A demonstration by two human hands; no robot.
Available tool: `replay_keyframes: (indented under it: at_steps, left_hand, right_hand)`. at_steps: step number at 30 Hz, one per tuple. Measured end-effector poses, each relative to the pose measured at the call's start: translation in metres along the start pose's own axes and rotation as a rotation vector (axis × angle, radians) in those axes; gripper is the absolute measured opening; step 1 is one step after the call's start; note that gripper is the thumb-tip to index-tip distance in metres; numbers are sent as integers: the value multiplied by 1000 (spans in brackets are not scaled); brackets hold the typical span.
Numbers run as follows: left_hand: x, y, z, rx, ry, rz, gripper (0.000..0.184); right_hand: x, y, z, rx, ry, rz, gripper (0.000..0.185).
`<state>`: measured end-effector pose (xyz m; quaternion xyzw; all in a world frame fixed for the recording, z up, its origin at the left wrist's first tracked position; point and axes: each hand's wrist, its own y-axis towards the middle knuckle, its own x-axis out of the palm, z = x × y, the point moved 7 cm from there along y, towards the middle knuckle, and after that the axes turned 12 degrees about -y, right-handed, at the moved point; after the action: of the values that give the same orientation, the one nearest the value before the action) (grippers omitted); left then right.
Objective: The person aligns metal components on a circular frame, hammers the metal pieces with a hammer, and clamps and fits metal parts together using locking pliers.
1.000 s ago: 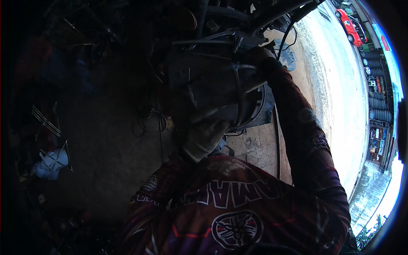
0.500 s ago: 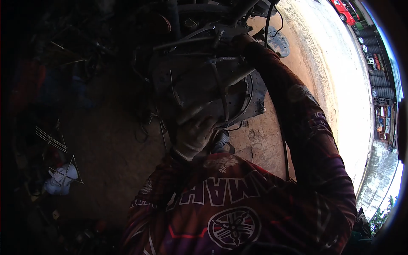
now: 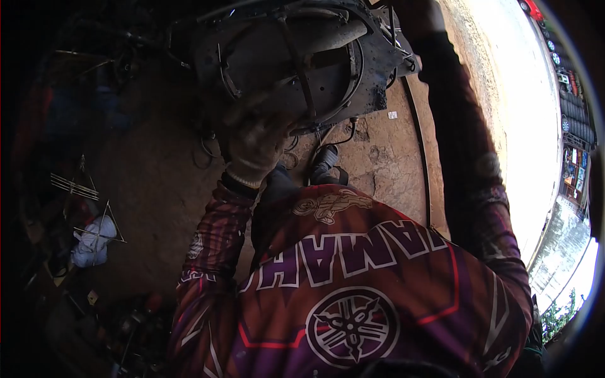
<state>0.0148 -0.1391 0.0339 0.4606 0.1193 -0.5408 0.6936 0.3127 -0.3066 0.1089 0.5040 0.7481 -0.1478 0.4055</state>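
Note:
My left hand (image 3: 255,142), in a grimy knitted glove, is at the near left edge of a dark metal frame (image 3: 315,94) with curved bars and a flat plate. Its fingers are dim and blurred, so I cannot make out whether they hold anything. My right hand (image 3: 419,16) is at the top edge, right of the frame, smeared by motion and partly cut off. A light tube (image 3: 337,36) lies across the frame's upper part. Thin cables hang below the plate's near edge.
My shoe (image 3: 325,157) stands on the brown ground (image 3: 384,164). A long dark strip (image 3: 419,138) runs along the right. At the left are a white bundle (image 3: 93,242) and thin rods (image 3: 74,186). Stacked tires (image 3: 575,116) and a red car (image 3: 531,9) are far right.
The frame appears higher in view. My right hand has moved from the frame's bars up and right. My left hand has shifted left and up in view, still beside the frame.

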Motion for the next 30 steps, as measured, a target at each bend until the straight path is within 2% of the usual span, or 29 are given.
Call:
replay_keyframes:
  at_steps: [2,3,4,5,7,9,13,16,17,19,20,21,24,30]
  left_hand:
    - [0,0,1,-16,-25,-27,24]
    - [2,-1,-3,-33,-44,-15,24]
    - [2,-2,-5,-46,-64,-3,25]
    - [4,-3,-5,-37,-58,-1,25]
    - [5,-5,-6,-25,-9,31,24]
    - [2,-1,-3,-4,-11,29,24]
    - [3,2,-1,6,-33,17,23]
    - [5,1,-2,-48,-33,9,23]
    - [6,0,-4,-51,-29,-2,23]
    - [5,0,-2,-25,-50,22,22]
    - [7,-1,-4,-41,-49,13,22]
    - [7,-3,-6,-43,-71,21,22]
    - [8,-5,-9,-50,-78,34,24]
    - [11,-12,-19,-99,-124,36,29]
  right_hand:
    - [-16,-70,1,-5,-299,73,34]
    - [-14,-104,11,-68,-145,183,37]
    - [-11,-137,21,43,-78,189,30]
    - [2,-169,43,137,56,235,32]
    - [22,-222,64,285,126,107,38]
    - [41,-262,73,456,330,45,38]
    - [62,-292,73,487,380,36,38]
    - [66,-288,55,311,221,-32,31]
    - [71,-285,54,318,230,-35,31]
    - [74,-275,38,145,145,-12,27]
    - [78,-270,35,112,42,-116,22]
    - [83,-265,34,118,47,-134,22]
    - [85,-247,10,-163,-34,-114,19]
    - [81,-214,-15,-393,-241,-255,19]
